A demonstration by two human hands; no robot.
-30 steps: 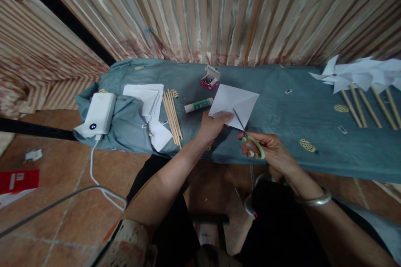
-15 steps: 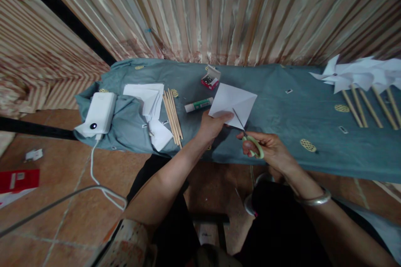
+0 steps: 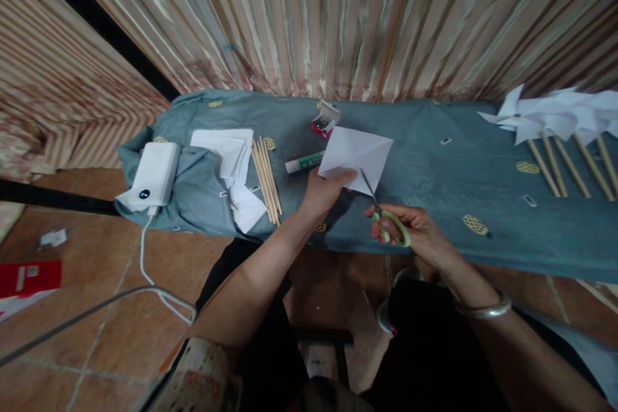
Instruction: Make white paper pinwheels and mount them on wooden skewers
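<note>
A square white paper (image 3: 360, 151) with crease lines is pinched at its lower left edge by my left hand (image 3: 328, 190), thumb on top. Scissors with light green handles (image 3: 400, 229) are in my right hand (image 3: 410, 228), fingers through the loops. Their dark blades lie over the paper's lower corner and point up and to the left. Behind the paper's left edge is a glue stick (image 3: 302, 163), its right end covered. A small open red box (image 3: 321, 125) of metal pins touches or nearly touches the paper's upper left corner.
Wooden sticks (image 3: 265, 180) and white paper sheets (image 3: 244, 161) lie left on the blue-green cloth (image 3: 434, 180). Further left is a white power bank (image 3: 156, 174) with a cable. Paper pinwheels (image 3: 555, 119) on sticks lie at the far right. A striped curtain (image 3: 338, 19) hangs behind.
The paper and my left hand have shifted slightly left, covering more of the glue stick. The scissors' handles have spread a little and tilted.
</note>
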